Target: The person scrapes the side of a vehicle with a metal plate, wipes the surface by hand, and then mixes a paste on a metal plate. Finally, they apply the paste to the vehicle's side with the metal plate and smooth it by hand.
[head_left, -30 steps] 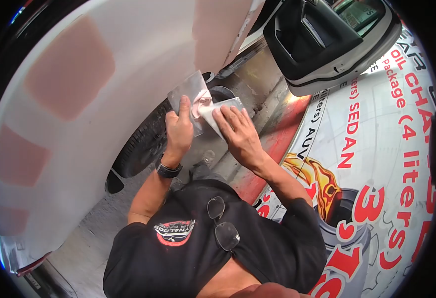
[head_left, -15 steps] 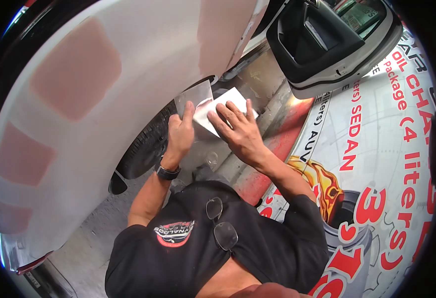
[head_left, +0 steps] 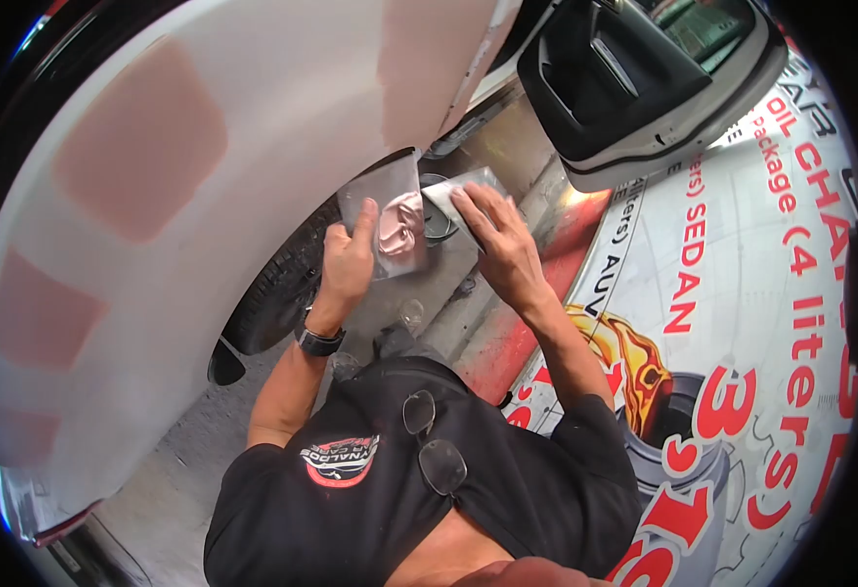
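My left hand (head_left: 349, 264) is closed on a flat, see-through mixing board (head_left: 396, 179), its thumb laid along the top. A wrinkled smear of pinkish body filler (head_left: 399, 223) sits on the board's right part. My right hand (head_left: 507, 249) grips a thin, flat spreader plate (head_left: 445, 199) with a whitish face, fingers stretched across it. A small gap separates the plate from the board. Both are held in front of the car's wheel (head_left: 277, 293). What is on the plate's underside is hidden.
A pale car body panel (head_left: 282, 108) with several pinkish patches (head_left: 143, 142) curves along the left. An open car door (head_left: 634, 88) juts in at upper right. Below it run a red-painted kerb (head_left: 536, 318) and a printed banner (head_left: 732, 254). A dark round object (head_left: 439, 233) lies low behind the hands.
My right hand has drawn the spreader plate right, off the board, and tilted it. The pinkish filler on the board now shows. My left hand has shifted slightly left with the board.
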Demonstrator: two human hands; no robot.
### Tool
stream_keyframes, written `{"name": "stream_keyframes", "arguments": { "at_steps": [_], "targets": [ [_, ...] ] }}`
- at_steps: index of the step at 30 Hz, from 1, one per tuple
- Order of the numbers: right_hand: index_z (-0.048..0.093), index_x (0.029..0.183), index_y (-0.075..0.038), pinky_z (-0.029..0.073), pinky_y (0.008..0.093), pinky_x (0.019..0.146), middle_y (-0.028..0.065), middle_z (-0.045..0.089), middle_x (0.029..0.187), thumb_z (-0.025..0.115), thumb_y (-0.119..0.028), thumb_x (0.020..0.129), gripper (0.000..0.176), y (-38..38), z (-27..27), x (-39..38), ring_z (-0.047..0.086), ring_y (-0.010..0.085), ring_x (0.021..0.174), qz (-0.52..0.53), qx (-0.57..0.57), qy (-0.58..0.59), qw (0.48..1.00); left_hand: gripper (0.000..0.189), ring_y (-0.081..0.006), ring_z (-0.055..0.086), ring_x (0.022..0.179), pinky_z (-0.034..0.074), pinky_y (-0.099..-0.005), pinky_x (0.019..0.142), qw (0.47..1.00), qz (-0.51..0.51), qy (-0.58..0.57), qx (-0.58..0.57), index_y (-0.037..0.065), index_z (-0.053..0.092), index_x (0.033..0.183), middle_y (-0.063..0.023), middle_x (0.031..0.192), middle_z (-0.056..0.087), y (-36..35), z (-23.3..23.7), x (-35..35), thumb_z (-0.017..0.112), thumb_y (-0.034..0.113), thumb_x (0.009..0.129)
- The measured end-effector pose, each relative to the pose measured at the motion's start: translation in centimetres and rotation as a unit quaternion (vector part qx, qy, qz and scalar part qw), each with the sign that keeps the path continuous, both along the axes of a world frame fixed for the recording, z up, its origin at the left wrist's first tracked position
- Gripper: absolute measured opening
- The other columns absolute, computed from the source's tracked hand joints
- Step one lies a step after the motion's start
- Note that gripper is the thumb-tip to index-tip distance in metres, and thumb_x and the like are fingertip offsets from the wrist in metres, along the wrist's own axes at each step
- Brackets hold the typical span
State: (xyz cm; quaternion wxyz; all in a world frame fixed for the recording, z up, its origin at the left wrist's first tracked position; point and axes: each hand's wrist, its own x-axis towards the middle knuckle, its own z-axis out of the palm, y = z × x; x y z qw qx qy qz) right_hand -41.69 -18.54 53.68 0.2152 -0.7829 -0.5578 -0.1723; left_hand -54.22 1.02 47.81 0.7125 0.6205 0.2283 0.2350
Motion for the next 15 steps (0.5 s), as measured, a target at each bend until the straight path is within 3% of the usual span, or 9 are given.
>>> {"name": "stream_keyframes", "arguments": {
  "at_steps": [1, 3, 4, 5, 6, 10, 11, 12, 15],
  "targets": [
    [0.056, 0.133, -0.011, 0.045, 0.0557, 0.097, 0.0124, 0.056, 0.132, 0.059, -0.008, 0.082, 0.051, 0.2, 1.0, -0.1, 0.053, 0.0344, 0.123, -0.016, -0.021, -0.088, 0.996, 0.059, -0.0075, 0.041, 0.052, 0.032, -0.0345, 0.045, 0.999, -0.009, 0.009, 0.040, -0.001, 0.058, 0.060, 0.0027, 0.053, 0.049, -0.5, 0.6, 0.0, 0.050, 0.038, 0.104],
    [0.057, 0.131, -0.011, 0.045, 0.0533, 0.095, 0.0101, 0.058, 0.129, 0.061, -0.013, 0.080, 0.051, 0.3, 0.5, 0.0, 0.055, 0.0326, 0.120, 0.049, -0.077, -0.111, 0.990, 0.061, -0.0089, 0.041, 0.053, 0.032, -0.0363, 0.046, 0.992, -0.029, 0.009, 0.125, -0.005, 0.055, 0.060, -0.0008, 0.051, 0.049, -2.1, 2.7, -0.1, 0.051, 0.038, 0.103],
    [0.057, 0.130, -0.012, 0.044, 0.0538, 0.095, 0.0085, 0.058, 0.127, 0.062, -0.017, 0.079, 0.051, 0.5, -0.2, -0.6, 0.055, 0.0309, 0.117, 0.105, -0.036, -0.068, 0.991, 0.062, -0.0108, 0.039, 0.053, 0.033, -0.0378, 0.047, 0.986, -0.007, 0.055, 0.156, -0.008, 0.051, 0.061, -0.0048, 0.050, 0.047, -1.9, 0.9, 0.3, 0.053, 0.039, 0.102],
    [0.059, 0.131, -0.016, 0.044, 0.0520, 0.098, 0.0079, 0.057, 0.131, 0.062, -0.009, 0.073, 0.058, 0.4, -0.7, -1.4, 0.056, 0.0306, 0.119, 0.118, -0.058, -0.065, 0.989, 0.064, -0.0110, 0.039, 0.053, 0.033, -0.0385, 0.047, 0.985, 0.004, 0.054, 0.162, -0.009, 0.050, 0.061, -0.0052, 0.050, 0.045, -2.1, 0.6, 0.4, 0.053, 0.040, 0.101],
    [0.056, 0.125, -0.012, 0.043, 0.0500, 0.095, 0.0069, 0.055, 0.125, 0.060, -0.022, 0.081, 0.045, 0.3, -0.9, -2.0, 0.053, 0.0275, 0.117, 0.142, -0.064, -0.105, 0.982, 0.065, -0.0112, 0.039, 0.054, 0.033, -0.0392, 0.047, 0.984, 0.018, 0.056, 0.165, -0.010, 0.049, 0.061, -0.0056, 0.049, 0.044, -2.4, 0.4, 0.4, 0.053, 0.041, 0.101],
    [0.058, 0.123, -0.015, 0.040, 0.0506, 0.097, 0.0048, 0.058, 0.123, 0.059, -0.019, 0.085, 0.037, -1.0, -2.9, -2.9, 0.055, 0.0246, 0.116, 0.174, -0.100, -0.065, 0.977, 0.059, -0.0122, 0.043, 0.053, 0.036, -0.0385, 0.047, 0.981, 0.108, 0.102, 0.126, -0.007, 0.060, 0.066, -0.0039, 0.055, 0.052, -0.7, -0.3, 0.5, 0.051, 0.040, 0.102],
    [0.060, 0.123, -0.016, 0.039, 0.0518, 0.098, 0.0046, 0.060, 0.123, 0.060, -0.017, 0.085, 0.038, -1.7, -2.7, -2.4, 0.056, 0.0244, 0.117, 0.167, -0.095, -0.037, 0.981, 0.050, -0.0148, 0.054, 0.059, 0.045, -0.0372, 0.054, 0.997, 0.069, 0.002, -0.044, -0.005, 0.063, 0.079, -0.0059, 0.070, 0.060, -0.1, 1.1, 0.3, 0.049, 0.037, 0.104],
    [0.062, 0.123, -0.016, 0.038, 0.0529, 0.100, 0.0044, 0.061, 0.124, 0.061, -0.014, 0.084, 0.038, -2.2, -2.5, -2.0, 0.056, 0.0242, 0.118, 0.161, -0.092, -0.010, 0.983, 0.044, -0.0174, 0.065, 0.065, 0.054, -0.0358, 0.060, 0.971, 0.046, -0.082, -0.219, -0.003, 0.066, 0.093, -0.0078, 0.084, 0.068, 0.5, 2.6, 0.0, 0.047, 0.035, 0.105],
    [0.065, 0.126, -0.018, 0.035, 0.0568, 0.107, 0.0042, 0.063, 0.129, 0.065, -0.002, 0.080, 0.048, -2.8, 1.4, -2.7, 0.057, 0.0246, 0.124, 0.157, 0.064, 0.184, 0.968, 0.043, -0.0239, 0.071, 0.090, 0.059, -0.0374, 0.081, 0.933, 0.017, -0.140, -0.332, -0.005, 0.061, 0.110, -0.0137, 0.105, 0.068, 1.0, 4.2, 0.0, 0.042, 0.034, 0.105]
  ]
}}
